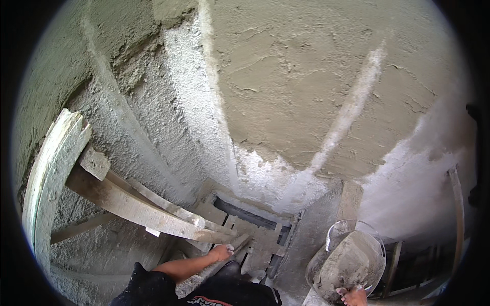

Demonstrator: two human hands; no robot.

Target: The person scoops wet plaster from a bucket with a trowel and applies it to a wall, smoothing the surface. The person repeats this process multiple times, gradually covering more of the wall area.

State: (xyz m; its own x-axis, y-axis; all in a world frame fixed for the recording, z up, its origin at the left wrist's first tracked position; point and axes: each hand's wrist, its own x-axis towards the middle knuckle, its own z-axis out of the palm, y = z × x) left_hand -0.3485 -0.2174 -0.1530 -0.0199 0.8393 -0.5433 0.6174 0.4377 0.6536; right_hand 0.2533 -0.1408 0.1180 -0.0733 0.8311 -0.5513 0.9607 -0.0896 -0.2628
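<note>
At the lower right, the right hand (pixel 354 296) reaches into the bucket (pixel 381 265), its fingers together at the near edge of the grey mortar (pixel 347 260); whether they are closed on a tool, I cannot tell. Left of it, the left hand (pixel 220 252) lies with bent fingers against a narrow, mortar-caked board (pixel 204 278), and how firmly it grips is unclear. To work the mix well, I would draw from the thick middle in even amounts, keep the wrist clear of the raised wire handle (pixel 361 221), and steady the bucket so that it does not tip; the board is best held level, in my judgement. As for writing, only pale and red lettering (pixel 206 301) shows on the dark clothing (pixel 245 295), cut off by the lower edge, and I can make out no label on the bucket
</note>
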